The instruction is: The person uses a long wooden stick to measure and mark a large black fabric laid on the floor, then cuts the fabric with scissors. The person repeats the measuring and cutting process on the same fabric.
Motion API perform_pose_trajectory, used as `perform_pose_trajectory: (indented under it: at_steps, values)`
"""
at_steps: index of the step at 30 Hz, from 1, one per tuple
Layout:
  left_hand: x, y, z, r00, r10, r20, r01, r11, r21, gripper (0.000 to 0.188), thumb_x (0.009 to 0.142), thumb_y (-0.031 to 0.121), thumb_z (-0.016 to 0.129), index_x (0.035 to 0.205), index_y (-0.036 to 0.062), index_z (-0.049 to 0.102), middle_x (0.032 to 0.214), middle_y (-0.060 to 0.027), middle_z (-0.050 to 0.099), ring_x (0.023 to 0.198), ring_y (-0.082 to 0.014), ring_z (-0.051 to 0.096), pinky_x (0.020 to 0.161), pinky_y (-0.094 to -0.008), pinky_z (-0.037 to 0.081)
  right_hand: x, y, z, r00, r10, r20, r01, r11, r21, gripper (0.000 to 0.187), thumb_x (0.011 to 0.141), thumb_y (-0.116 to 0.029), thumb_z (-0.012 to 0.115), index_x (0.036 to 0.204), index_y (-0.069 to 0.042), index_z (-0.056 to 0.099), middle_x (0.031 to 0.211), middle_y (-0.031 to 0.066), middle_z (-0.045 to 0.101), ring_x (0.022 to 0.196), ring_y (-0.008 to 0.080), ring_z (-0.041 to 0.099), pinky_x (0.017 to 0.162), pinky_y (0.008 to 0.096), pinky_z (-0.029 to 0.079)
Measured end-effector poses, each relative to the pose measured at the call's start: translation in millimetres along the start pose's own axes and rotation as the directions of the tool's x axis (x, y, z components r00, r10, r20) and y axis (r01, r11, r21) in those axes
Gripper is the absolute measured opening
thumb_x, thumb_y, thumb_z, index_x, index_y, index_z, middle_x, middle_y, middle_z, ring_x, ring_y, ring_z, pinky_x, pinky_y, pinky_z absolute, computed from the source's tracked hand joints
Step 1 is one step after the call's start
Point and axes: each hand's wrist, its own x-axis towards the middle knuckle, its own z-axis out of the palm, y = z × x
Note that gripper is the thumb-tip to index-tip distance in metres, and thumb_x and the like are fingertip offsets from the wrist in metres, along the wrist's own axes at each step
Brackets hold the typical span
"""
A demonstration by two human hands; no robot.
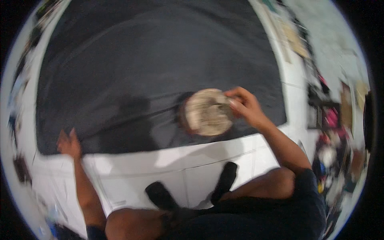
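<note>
A dark mat (160,52) lies spread over a white tiled floor (132,182), thin grout lines (185,182) showing in front of it. Right of the mat runs blurred, multicoloured clutter (330,154), a pale wall (336,44) beyond; more clutter (22,168) lines its left. Soft shadows (124,124) cross the mat's near edge.

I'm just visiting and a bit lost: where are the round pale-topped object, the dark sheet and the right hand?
Round pale-topped object (205,113), head view: on its pale top.
Dark sheet (156,56), head view: upper middle of its surface.
Right hand (248,107), head view: middle of the hand.
</note>
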Motion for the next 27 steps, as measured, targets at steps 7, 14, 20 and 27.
perform_pose_trajectory:
  at_steps: [7, 14, 20, 27]
  values:
    - [-1.3, -55.1, 7.6, 0.989, -0.066, -0.135, 0.103, 0.951, 0.292, 0.067, 0.100, 0.059, 0.043, 0.154, 0.0205, 0.034, 0.159, -0.0233, 0.027, 0.145, -0.0466, 0.024, 0.112, -0.0672, 0.019, 23.6, 130.7, -52.7, 0.914, -0.135, -0.382, -0.123, 0.807, -0.578, 0.049, 0.095, -0.046, 0.063, 0.127, -0.009, 0.058, 0.118, 0.0151, 0.061, 0.108, 0.0275, 0.061, 0.090, 0.0455, 0.049]
    - [-86.4, 173.9, -53.5, 0.853, 0.483, 0.198, -0.464, 0.876, -0.133, 0.069, 0.101, 0.048, 0.047, 0.155, 0.0095, 0.029, 0.163, -0.0220, 0.014, 0.150, -0.0445, 0.011, 0.119, -0.0587, 0.007, 11.4, 243.2, -71.2, 0.886, -0.009, -0.463, -0.358, 0.619, -0.699, 0.080, 0.091, -0.074, 0.041, 0.154, -0.024, 0.033, 0.163, 0.0160, 0.018, 0.151, 0.0393, 0.012, 0.119, 0.0591, 0.008]
    - [-98.2, 174.8, -21.8, 0.861, 0.451, 0.235, -0.438, 0.892, -0.109, 0.071, 0.101, 0.048, 0.045, 0.157, 0.0114, 0.023, 0.164, -0.0206, 0.007, 0.150, -0.0444, 0.007, 0.119, -0.0599, 0.007, -4.8, 299.5, -137.5, 0.757, -0.019, -0.653, -0.478, 0.666, -0.573, 0.081, 0.090, -0.075, 0.040, 0.154, -0.026, 0.034, 0.164, 0.0147, 0.017, 0.151, 0.0389, 0.011, 0.119, 0.0604, 0.005]
    - [-98.5, 174.3, -10.8, 0.837, 0.490, 0.244, -0.484, 0.871, -0.088, 0.070, 0.103, 0.051, 0.037, 0.158, 0.0124, 0.019, 0.165, -0.0200, 0.006, 0.149, -0.0459, 0.008, 0.118, -0.0621, 0.007, -28.9, 356.8, -234.4, 0.598, 0.057, -0.800, -0.607, 0.683, -0.405, 0.079, 0.090, -0.074, 0.044, 0.152, -0.025, 0.037, 0.160, 0.0124, 0.027, 0.149, 0.0333, 0.021, 0.118, 0.0576, 0.016]
